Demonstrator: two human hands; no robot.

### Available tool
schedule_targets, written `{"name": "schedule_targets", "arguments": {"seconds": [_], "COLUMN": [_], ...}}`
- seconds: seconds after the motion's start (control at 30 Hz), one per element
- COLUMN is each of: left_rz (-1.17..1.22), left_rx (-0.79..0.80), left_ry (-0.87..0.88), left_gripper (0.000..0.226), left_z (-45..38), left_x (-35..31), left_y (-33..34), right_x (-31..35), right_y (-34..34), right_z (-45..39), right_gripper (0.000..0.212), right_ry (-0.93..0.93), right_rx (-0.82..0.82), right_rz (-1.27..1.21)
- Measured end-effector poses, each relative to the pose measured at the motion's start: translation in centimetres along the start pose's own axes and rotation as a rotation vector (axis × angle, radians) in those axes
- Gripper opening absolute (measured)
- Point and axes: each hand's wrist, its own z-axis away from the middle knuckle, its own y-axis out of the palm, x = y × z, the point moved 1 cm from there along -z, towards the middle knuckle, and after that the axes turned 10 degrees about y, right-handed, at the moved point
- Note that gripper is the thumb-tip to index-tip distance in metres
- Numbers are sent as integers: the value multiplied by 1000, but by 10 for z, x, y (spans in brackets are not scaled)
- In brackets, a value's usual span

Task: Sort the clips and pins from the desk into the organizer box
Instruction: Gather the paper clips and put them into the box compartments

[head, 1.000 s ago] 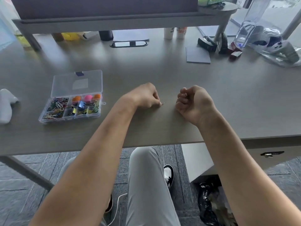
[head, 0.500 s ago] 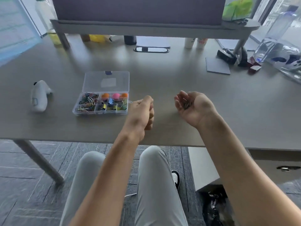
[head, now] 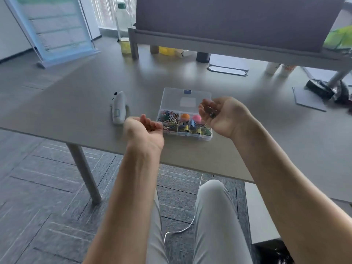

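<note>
Clips (head: 211, 111) were cupped in the half-curled right hand (head: 223, 116), and some in the left hand (head: 145, 130), above the organizer box (head: 185, 101), presumably for sorting.

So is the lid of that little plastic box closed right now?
No, the organizer box is open: its clear lid lies folded back flat on the desk, and the coloured clips inside are uncovered.

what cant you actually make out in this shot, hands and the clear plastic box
Head view only:
- Right hand: cupped around small dark metal clips; count and type too small, curled fingers hide most.
- Left hand: contents blurred, hidden by fingers.
- Clear plastic organizer box: right front compartments partly covered by the right hand.
- Green object: cut off by the right edge.
</note>
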Motion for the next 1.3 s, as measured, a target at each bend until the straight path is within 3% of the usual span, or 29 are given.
{"name": "schedule_targets", "arguments": {"seconds": [0.1,0.23,0.33,0.63,0.87,1.3], "left_rz": [59,-52,-111,-364,-525,-575], "left_rx": [9,131,267,462,471,429], "left_ry": [-17,225,217,286,449,525], "left_gripper": [27,34,39,59,67,58], "left_z": [-6,-21,-39,-64,-59,-55], "left_x": [-8,1,9,27,38,29], "left_y": [15,33,29,21,22,22], "right_x": [-3,-5,-7,-10,-4,-11], "right_y": [12,23,27,38,39,36], "right_z": [-9,-21,-27,-34,-32,-39], "right_gripper": [30,26,28,32,32,39], "right_ry": [-5,-115,-140,-114,-165,-154], "right_rx": [-4,-69,-71,24,-8,-29], "right_rz": [24,153,163,159,190,238]}}
